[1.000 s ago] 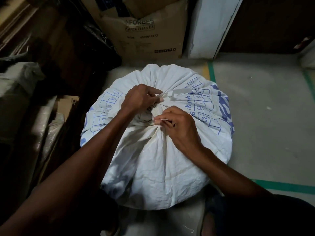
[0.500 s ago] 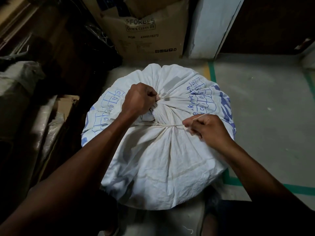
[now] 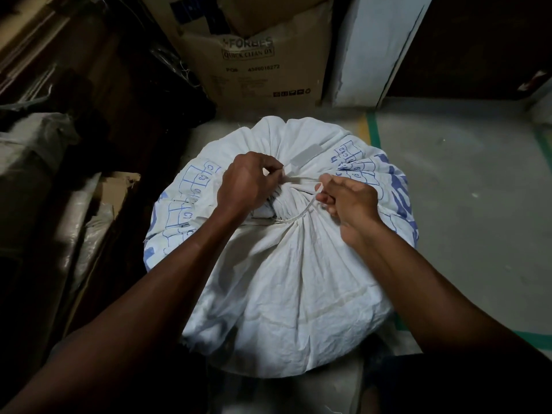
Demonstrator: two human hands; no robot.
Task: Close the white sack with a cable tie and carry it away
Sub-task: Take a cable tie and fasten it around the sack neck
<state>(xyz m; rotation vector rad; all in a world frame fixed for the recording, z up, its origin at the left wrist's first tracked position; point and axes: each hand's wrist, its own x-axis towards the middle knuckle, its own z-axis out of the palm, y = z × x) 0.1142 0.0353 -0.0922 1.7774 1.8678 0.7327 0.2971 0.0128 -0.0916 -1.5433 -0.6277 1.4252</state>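
still-open, apparently: both hands [image 3: 301, 189] at white sack [image 3: 286, 282] neck, cable tie [image 3: 301, 212]

On the cardboard box [image 3: 257, 64] standing behind the white sack [image 3: 280, 279], "FORBES" is printed in partly faded letters, with "QUICK CLEAN DX" framed just beneath it. Lower on the same face a number is read as "4300016272", preceded by letters that are too blurred to be made out, and a row of small handling symbols is printed near the bottom right. On the sack, blue grid cells are marked "C3", "C1" and "C12"; the larger blue lettering is creased and unreadable.
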